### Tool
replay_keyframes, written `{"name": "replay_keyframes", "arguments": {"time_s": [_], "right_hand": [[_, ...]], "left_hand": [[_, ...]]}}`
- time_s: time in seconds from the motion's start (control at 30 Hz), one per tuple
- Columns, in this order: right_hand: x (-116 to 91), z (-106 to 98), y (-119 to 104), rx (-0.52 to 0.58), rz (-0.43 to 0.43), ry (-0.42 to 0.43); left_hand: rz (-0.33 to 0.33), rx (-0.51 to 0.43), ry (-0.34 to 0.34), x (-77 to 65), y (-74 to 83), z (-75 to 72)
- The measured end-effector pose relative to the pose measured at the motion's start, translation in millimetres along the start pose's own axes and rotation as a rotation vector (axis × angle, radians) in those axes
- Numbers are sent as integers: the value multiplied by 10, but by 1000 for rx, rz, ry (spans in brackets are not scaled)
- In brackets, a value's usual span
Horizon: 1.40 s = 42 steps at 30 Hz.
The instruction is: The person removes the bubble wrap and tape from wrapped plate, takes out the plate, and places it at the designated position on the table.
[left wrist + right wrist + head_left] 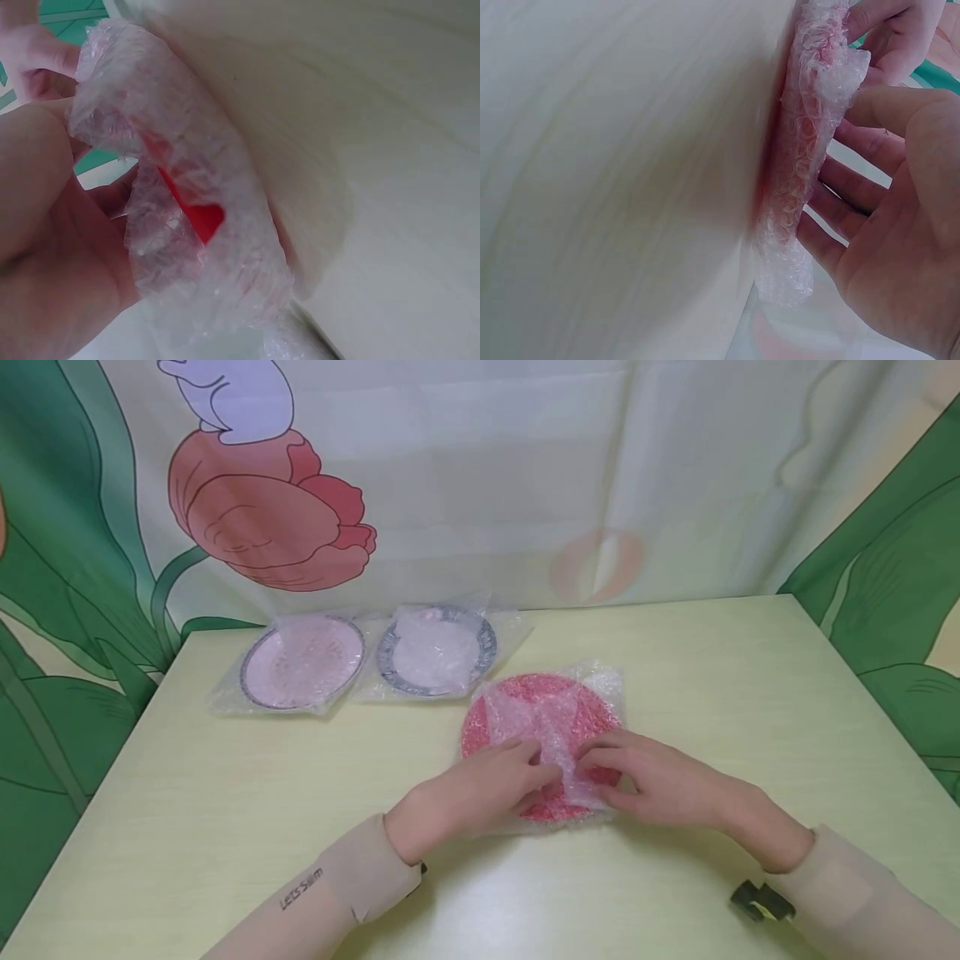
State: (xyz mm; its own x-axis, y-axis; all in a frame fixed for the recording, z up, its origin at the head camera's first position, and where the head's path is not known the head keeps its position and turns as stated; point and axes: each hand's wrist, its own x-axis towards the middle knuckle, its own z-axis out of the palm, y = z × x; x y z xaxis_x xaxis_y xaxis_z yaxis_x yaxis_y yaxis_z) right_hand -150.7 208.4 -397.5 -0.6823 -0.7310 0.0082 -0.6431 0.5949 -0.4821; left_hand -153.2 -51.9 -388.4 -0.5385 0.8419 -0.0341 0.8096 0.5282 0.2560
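A red round plate (540,693) lies on the table in clear bubble wrap (602,680), its wrap folded over the middle. My left hand (491,785) rests on the wrap at the plate's near left, fingers bent toward the centre. From the right, my right hand (667,777) touches the folded wrap with loosely bent fingers. The left wrist view shows the wrap gaping at one side, with the plate's red edge (201,216) inside. In the right wrist view, the right hand's fingers (847,184) lie against the wrapped upper face.
Behind and to the left lie two more bubble-wrapped plates, a pale one with a dark rim (303,664) and one with a blue patterned border (386,652). They stand near the table's (225,827) back edge. A printed curtain (487,485) hangs behind it.
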Motion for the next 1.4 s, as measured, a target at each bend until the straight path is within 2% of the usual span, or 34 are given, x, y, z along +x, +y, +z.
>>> {"name": "replay_keyframes", "arguments": {"time_s": [0.2,0.33,0.53,0.73,1.17,1.4], "right_hand": [[2,-4,-11,-6,-16,12],[5,-8,-13,-5,-33,20],[12,-9,-21,-3,-11,14],[19,-6,-21,3,11,10],[37,-1,12,13,27,0],[29,-11,9,14,25,3]], "left_hand": [[-13,5,-10,9,10,-5],[-17,-28,-30,3,9,-30],[-16,-98,-63,-15,7,-79],[-11,-123,-73,-29,1,-107],[-3,-128,-67,-21,-9,-134],[-5,-202,-50,-14,-14,-133]]}}
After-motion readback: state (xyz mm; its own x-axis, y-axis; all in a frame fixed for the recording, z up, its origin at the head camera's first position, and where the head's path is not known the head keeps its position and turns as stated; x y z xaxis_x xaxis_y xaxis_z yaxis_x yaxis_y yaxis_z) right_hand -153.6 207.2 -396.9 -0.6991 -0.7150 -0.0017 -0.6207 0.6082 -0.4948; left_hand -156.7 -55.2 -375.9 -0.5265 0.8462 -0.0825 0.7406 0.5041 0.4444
